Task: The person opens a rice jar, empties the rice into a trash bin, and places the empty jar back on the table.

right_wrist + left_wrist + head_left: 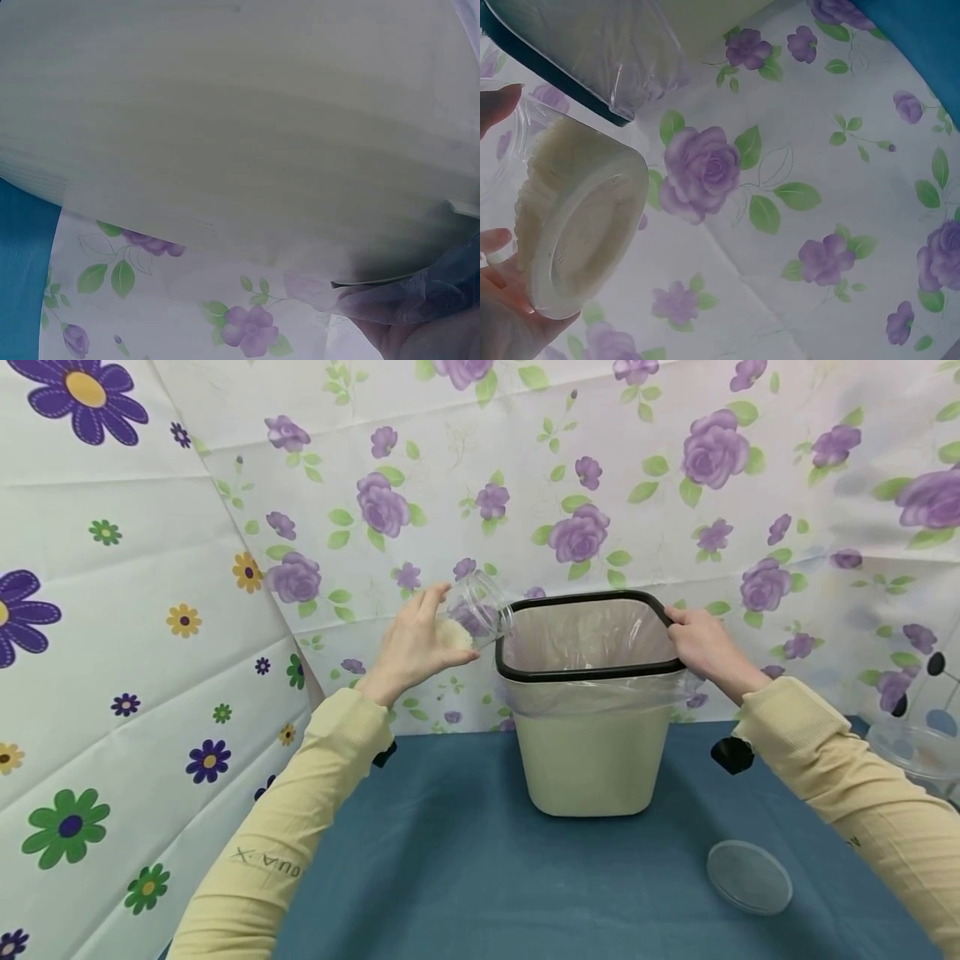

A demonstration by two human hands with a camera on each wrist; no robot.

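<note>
My left hand grips a clear plastic jar tilted on its side, its mouth at the left rim of a trash can. Pale grains, perhaps rice, lie against the jar's base and lower side. The cream trash can has a black rim and a clear plastic liner folded over its edge. On the far side, my right hand grips the can's right rim. In the right wrist view the can's wall fills most of the picture, and only part of the hand shows beneath the liner.
A round clear lid lies on the blue tablecloth at the right front. Farther right stands a clear-topped object with dark ovals, partly out of view. Floral sheets hang behind and at the left.
</note>
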